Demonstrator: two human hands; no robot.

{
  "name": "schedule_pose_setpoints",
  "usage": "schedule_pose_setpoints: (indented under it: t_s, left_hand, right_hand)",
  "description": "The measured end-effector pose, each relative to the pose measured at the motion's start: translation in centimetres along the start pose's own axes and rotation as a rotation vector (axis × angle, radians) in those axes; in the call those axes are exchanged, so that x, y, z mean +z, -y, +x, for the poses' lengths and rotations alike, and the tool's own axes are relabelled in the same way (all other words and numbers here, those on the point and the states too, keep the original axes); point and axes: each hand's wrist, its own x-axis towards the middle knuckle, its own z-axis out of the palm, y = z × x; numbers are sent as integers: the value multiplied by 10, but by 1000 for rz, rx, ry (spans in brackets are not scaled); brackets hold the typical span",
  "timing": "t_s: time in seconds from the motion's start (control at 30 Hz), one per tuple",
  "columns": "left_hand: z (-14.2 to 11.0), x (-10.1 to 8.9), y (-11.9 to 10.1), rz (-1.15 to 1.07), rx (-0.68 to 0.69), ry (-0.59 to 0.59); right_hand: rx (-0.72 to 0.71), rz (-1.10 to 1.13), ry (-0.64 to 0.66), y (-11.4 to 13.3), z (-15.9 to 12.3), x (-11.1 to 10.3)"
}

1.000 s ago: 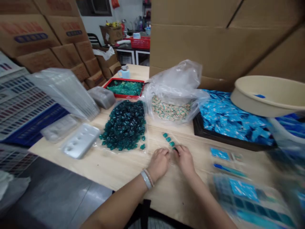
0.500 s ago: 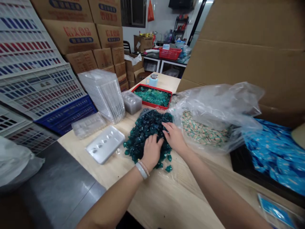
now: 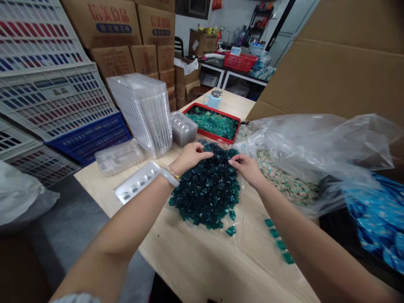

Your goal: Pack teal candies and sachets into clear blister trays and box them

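A heap of dark teal faceted pods (image 3: 206,191) lies on a clear plastic sheet (image 3: 235,235) on the wooden table (image 3: 202,256). My left hand (image 3: 191,155) rests on the heap's far left edge, fingers stretched out, with nothing visible in them. My right hand (image 3: 248,166) touches the far right edge, its fingertips close together; whether they hold a pod is hidden. Several loose pods (image 3: 277,240) lie in a short row to the right, below my right forearm. A white blister tray (image 3: 139,183) sits just left of my left wrist.
A red tray of paler green pods (image 3: 213,122) stands beyond the heap, with a blue mug (image 3: 213,100) behind it. Right of it is a plastic bag (image 3: 315,147) over patterned sachets. Stacked clear trays (image 3: 142,111), blue crates (image 3: 88,139) and cardboard boxes (image 3: 113,25) stand at left.
Both hands have slid from the heap's middle to its far edge and spread apart. The view has swung left, so the row of pods now appears further right.
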Motion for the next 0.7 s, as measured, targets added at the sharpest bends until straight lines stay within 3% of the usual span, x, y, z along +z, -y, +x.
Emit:
schedule_pose_setpoints:
  t_s: [0.1,0.23,0.37,0.47,0.57,0.7]
  left_hand:
    - [-6,8,5,63,8,3]
    - [-13,17,13,187,-27,1]
    - [-26,22,10,335,-10,30]
    - [-54,33,6,584,87,5]
    - [-86,49,9,817,127,33]
    - [-91,53,19,900,110,101]
  right_hand:
    - [149,158,-3,8,-10,2]
    - [199,227,-25,17,-23,4]
    - [316,471,68,19,-33,0]
    - [376,637,145,12,-44,-3]
    - [209,375,146,1,-59,1]
    - [-131,-404,187,-2,-80,21]
